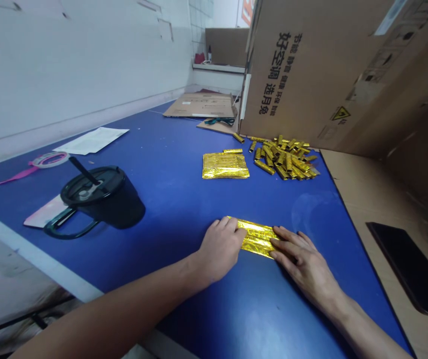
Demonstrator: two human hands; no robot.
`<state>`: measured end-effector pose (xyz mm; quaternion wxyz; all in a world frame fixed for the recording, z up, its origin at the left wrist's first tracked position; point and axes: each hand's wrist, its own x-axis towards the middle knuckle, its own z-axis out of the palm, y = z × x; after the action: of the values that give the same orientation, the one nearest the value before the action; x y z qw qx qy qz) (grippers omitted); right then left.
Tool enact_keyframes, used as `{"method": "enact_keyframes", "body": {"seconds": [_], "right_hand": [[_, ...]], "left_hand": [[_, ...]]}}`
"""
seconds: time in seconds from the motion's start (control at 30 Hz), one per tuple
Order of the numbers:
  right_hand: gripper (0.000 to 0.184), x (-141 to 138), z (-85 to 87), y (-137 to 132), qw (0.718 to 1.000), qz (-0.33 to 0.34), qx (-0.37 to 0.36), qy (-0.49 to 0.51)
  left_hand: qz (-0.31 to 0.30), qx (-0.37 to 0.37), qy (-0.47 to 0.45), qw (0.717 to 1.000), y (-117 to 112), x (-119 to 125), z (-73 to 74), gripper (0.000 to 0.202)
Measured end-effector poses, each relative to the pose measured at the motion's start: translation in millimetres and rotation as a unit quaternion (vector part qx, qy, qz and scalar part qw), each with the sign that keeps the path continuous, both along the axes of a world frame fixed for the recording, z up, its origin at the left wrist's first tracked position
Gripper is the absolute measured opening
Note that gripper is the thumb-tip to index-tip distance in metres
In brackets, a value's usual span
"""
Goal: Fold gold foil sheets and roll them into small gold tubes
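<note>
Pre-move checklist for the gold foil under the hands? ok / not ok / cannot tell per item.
1. Both hands on foil strip: ok, left hand at one end, right hand at the other.
2. Strip lying on table: ok.
3. Tumbler apart from hands: ok, off to the left.
4. Foil stack apart from tube pile: ok, narrow gap.
5. Strip ends: cannot tell, fingers cover them.
</note>
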<state>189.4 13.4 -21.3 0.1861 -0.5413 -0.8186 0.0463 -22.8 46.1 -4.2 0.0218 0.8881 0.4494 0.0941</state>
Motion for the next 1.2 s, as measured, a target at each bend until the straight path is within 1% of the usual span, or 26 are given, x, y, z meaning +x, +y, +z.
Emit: {"method": "enact_keyframes", "body": {"seconds": [0.4,0.53,0.7,0.83,0.9,1.03,1.1,1.2], "right_hand": [[0.024,0,-1.1,1,1.0,0.007,0.009,-0.019],[0.026,0,0.7,1,0.999,0.008,-0.002,-0.031],[0.028,10,2.9,10,0.999,0.032,-0.014,-0.028],[0.028,20,6.6,15,0.998,0.044,-0.035,-0.016],[0.029,23,9.1,16,0.997,0.051,-0.055,-0.012],[0.029,24,12.6,16,0.995,0.061,-0.075,-0.005],[0.029,24,13.0,16,0.995,0.062,-0.073,0.001],[0.029,24,12.6,17,0.996,0.063,-0.07,0.002]], "left_hand": [[0.016,-0.003,-0.003,1.0,-1,-1,7.5,0.019],[0.004,-0.005,-0.003,1.0,-1,-3,9.9,0.023],[-0.045,-0.029,-0.016,0.998,-3,-4,9.9,0.028],[-0.091,-0.048,0.001,0.995,-9,-4,10.8,0.031],[-0.121,-0.058,0.016,0.991,-11,-5,13.8,0.036],[-0.154,-0.062,0.017,0.986,-11,-9,20.2,0.052],[-0.188,-0.062,0.013,0.98,-8,-12,19.2,0.053],[-0.238,-0.074,0.013,0.968,-3,-15,11.5,0.05]]}}
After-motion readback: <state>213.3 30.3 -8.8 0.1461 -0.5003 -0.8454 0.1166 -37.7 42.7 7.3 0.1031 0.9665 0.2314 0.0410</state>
